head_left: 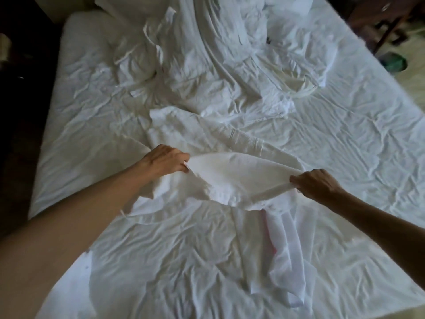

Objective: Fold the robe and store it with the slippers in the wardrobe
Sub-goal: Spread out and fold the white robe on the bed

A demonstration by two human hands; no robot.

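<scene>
A white waffle-weave robe (239, 178) lies spread over the middle of the bed, partly lifted between my hands. My left hand (165, 161) pinches one edge of its fabric at the left. My right hand (316, 185) grips the opposite edge at the right, and the cloth is stretched between them. Part of the robe trails down toward me, with a strip hanging near the bottom centre. No slippers or wardrobe are in view.
The bed (345, 134) is covered by a wrinkled white sheet. A crumpled heap of white bedding (225, 54) and pillows lies at the far end. Dark furniture (381, 21) and pale floor show at the upper right; a dark gap runs along the bed's left side.
</scene>
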